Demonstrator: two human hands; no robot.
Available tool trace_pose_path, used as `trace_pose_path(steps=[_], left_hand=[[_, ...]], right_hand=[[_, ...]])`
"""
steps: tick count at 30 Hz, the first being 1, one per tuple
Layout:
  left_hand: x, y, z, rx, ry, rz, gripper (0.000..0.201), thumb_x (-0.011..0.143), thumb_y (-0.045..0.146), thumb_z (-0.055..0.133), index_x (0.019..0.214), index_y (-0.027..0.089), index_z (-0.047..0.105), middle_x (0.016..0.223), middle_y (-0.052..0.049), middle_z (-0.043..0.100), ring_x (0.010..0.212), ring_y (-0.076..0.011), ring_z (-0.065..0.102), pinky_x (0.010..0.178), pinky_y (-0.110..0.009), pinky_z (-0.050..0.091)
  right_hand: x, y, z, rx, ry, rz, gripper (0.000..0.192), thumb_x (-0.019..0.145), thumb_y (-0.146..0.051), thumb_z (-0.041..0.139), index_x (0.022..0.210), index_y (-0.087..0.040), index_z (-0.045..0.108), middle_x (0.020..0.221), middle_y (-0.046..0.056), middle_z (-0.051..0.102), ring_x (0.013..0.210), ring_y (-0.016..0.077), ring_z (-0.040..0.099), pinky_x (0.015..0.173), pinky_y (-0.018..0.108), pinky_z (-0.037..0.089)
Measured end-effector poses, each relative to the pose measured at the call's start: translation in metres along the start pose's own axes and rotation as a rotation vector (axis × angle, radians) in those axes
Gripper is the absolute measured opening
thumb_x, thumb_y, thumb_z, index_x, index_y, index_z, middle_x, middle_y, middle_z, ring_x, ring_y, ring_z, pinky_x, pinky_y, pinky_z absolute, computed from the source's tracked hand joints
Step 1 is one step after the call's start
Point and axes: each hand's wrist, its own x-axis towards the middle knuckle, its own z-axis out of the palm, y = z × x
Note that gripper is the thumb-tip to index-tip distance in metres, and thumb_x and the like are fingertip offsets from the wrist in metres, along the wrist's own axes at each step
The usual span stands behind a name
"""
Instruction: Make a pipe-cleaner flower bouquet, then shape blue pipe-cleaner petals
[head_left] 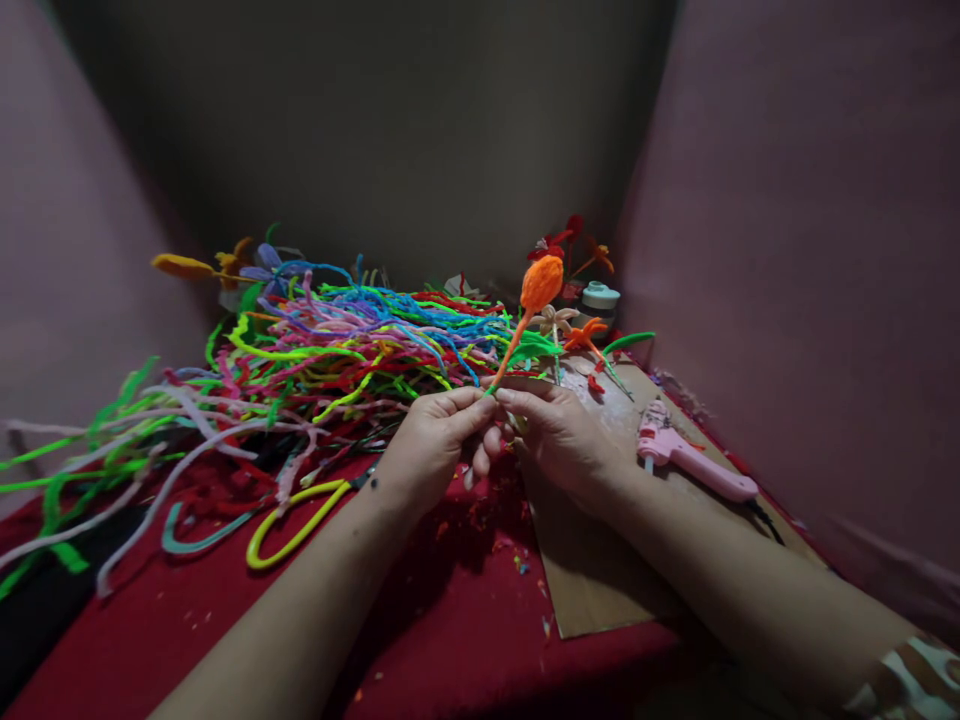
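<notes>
Both hands pinch the stem of an orange pipe-cleaner flower above the counter.

From the left: a heap of loose pipe cleaners (322,350) covers the red counter (465,620), with yellow-handled scissors (300,520) at its near edge. The left hand (431,445) and right hand (559,435) meet, fingers closed narrow on the lower stem of the orange flower (540,283), which tilts up and right. Farther right, a pink glue gun (694,460) lies on cardboard (600,570).

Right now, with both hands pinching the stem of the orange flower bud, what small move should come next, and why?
Probably a small twist: the left hand and right hand pinch the orange fuzzy-wire flower bud at its stem's lower end.
</notes>
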Motion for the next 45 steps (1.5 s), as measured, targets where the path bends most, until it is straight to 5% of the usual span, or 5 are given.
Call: trace_pose_path(steps=[15,28,32,39,45], left_hand=[[-0.003,0.001,-0.005,-0.241,-0.218,-0.116,0.021,0.085,0.028,0.049,0.078,0.012,0.060,0.044,0.005,0.051,0.024,-0.0026,0.032,0.025,-0.013,0.030],[-0.004,0.003,-0.004,-0.156,-0.228,-0.130,0.027,0.084,0.038,0.052,0.076,0.013,0.060,0.032,0.009,0.034,0.026,-0.0022,0.020,0.030,-0.014,0.019],[-0.003,0.003,0.003,0.170,-0.060,-0.013,0.026,0.082,0.037,0.052,0.071,0.015,0.058,0.046,0.004,0.049,0.034,-0.0046,0.035,0.036,-0.016,0.027],[-0.003,-0.017,0.005,1.253,0.309,0.388,0.022,0.088,0.029,0.040,0.092,0.017,0.059,0.071,-0.005,0.063,0.062,-0.0167,0.057,0.057,-0.024,0.034],[-0.001,-0.019,0.000,1.339,0.298,0.433,0.028,0.092,0.031,0.032,0.100,0.020,0.057,0.070,-0.004,0.064,0.058,-0.0162,0.057,0.056,-0.024,0.033]], right_hand=[[0.001,0.000,-0.002,0.078,0.043,0.109,0.019,0.073,-0.024,0.062,0.089,-0.020,0.070,0.057,-0.004,0.053,0.056,0.0100,0.049,0.061,0.025,0.039],[-0.002,0.000,0.000,-0.060,0.054,0.038,0.019,0.077,-0.027,0.057,0.090,-0.022,0.069,0.059,-0.004,0.049,0.055,0.0087,0.041,0.057,0.024,0.036],[-0.002,-0.002,-0.001,-0.158,0.118,-0.022,0.016,0.075,-0.026,0.055,0.080,-0.021,0.070,0.060,-0.001,0.054,0.056,0.0113,0.044,0.054,0.025,0.036],[-0.007,-0.011,0.004,-0.167,0.206,0.020,0.012,0.072,-0.028,0.059,0.073,-0.023,0.069,0.066,0.002,0.057,0.065,0.0152,0.048,0.054,0.026,0.037],[-0.008,-0.014,0.007,-0.191,0.201,0.037,0.009,0.071,-0.027,0.060,0.066,-0.023,0.067,0.067,0.001,0.057,0.067,0.0154,0.047,0.056,0.027,0.036]])
